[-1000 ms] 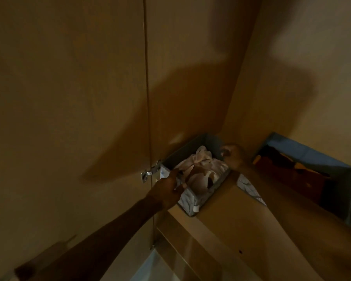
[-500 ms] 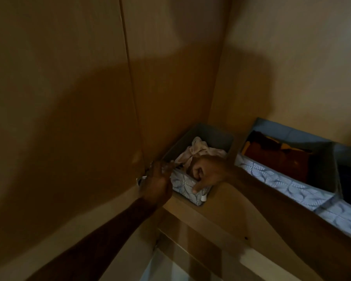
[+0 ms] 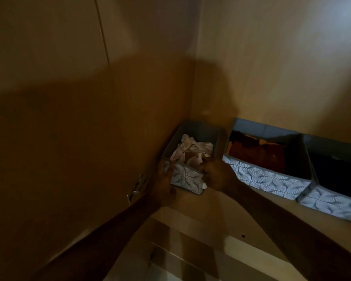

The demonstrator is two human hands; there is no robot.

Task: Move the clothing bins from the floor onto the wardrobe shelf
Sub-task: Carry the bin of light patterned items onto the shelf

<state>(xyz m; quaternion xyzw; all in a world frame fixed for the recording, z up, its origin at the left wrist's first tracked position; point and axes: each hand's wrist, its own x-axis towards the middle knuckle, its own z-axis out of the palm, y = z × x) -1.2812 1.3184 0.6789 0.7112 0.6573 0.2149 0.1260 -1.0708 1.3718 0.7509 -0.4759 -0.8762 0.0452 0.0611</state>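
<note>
here the small bin (image 3: 187, 177), patterned on its front face and stuffed with pale clothing (image 3: 190, 151), sits on the wardrobe shelf (image 3: 221, 209), tucked into the far left corner where the side panel (image 3: 109, 138) meets the back wall (image 3: 272, 78). that spot seems chosen to use the leftover gap, since its right wall stands just beside the middle bin (image 3: 265, 177).

the left hand (image 3: 164, 179) lies against the bin's left front corner with fingers fairly straight, pressing rather than wrapping, probably to steer it square to the panel. the right hand (image 3: 217, 175) has its fingers curled over the front rim near the right corner, gripping the fabric edge, though the dim light blurs the fingertips. holding both front corners lets the person nudge a soft-walled bin without buckling it.

further right, the middle bin holds rust and orange clothing (image 3: 255, 153), and a third bin (image 3: 332, 203) with dark contents touches it; both have their fronts lined up along the shelf. a metal hinge (image 3: 138, 185) shows on the side panel, just left of the left hand.

by my judgement the placing is nearly done, with only a final squaring left.
</note>
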